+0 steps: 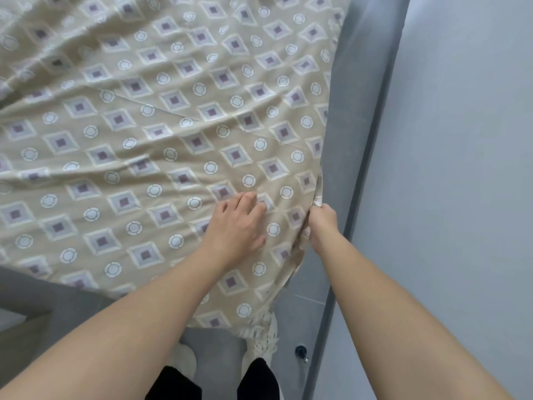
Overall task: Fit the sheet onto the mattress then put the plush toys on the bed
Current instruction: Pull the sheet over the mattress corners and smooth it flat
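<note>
Presses the left hand [236, 223], fingers straight and spread, flat on the beige diamond-patterned sheet [173, 111] spread wrinkled across the bed, near its right edge. Pinches the sheet's right hem in the curled right hand [321, 223], just beside the grey bed side [360, 96], near corner hanging toward the floor [305, 284].

A single wide-angle view comes from the person's head, looking steeply down and forward over both bare forearms, close enough that the left hand [236, 226] and the right hand [321, 223] sit just below mid-frame. The beige sheet printed with grey diamonds and white rings [173, 111] fills the upper left, a pale grey surface [461, 140] runs down the right side, and the person's own feet in cream fuzzy slippers [184, 357] show at the bottom edge
</note>
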Motion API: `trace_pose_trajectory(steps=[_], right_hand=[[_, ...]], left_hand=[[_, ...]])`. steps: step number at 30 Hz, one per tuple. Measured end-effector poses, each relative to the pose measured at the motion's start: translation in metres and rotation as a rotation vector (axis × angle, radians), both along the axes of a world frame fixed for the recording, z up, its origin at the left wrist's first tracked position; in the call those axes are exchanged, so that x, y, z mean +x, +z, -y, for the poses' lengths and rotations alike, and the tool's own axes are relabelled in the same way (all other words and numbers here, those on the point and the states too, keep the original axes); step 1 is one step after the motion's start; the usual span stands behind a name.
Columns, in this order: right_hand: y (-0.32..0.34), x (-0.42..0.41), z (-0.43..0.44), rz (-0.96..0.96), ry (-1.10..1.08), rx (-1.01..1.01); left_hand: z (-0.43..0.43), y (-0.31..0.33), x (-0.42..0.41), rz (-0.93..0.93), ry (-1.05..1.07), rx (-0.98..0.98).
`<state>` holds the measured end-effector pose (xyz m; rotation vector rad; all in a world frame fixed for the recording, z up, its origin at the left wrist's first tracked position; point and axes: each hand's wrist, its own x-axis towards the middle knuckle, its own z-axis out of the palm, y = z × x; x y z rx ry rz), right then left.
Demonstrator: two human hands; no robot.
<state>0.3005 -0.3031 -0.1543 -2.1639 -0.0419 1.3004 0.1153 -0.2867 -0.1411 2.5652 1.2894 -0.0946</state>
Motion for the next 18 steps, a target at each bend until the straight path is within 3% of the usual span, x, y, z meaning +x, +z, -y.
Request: trace_pose_trajectory(steps=[3, 5, 10, 18], right_hand=[[0.022, 0.010, -0.004, -0.200, -0.046, 0.070], [0.031, 0.022, -0.001, -0.233, 0.136, 0.071], [0.034, 0.053, 0.022, -0.048, 0.285, 0.086], [0.041, 0.093, 0.057, 0.115, 0.229, 0.005]], left_hand=[[0.011, 0.008, 0.018, -0.025, 0.033, -0.042], [0.023, 0.016, 0.027, -0.038, 0.059, -0.104], [0.058, 0.032, 0.043, -0.154, -0.046, -0.253], [0.088, 0.032, 0.071, -0.259, -0.244, -0.354]])
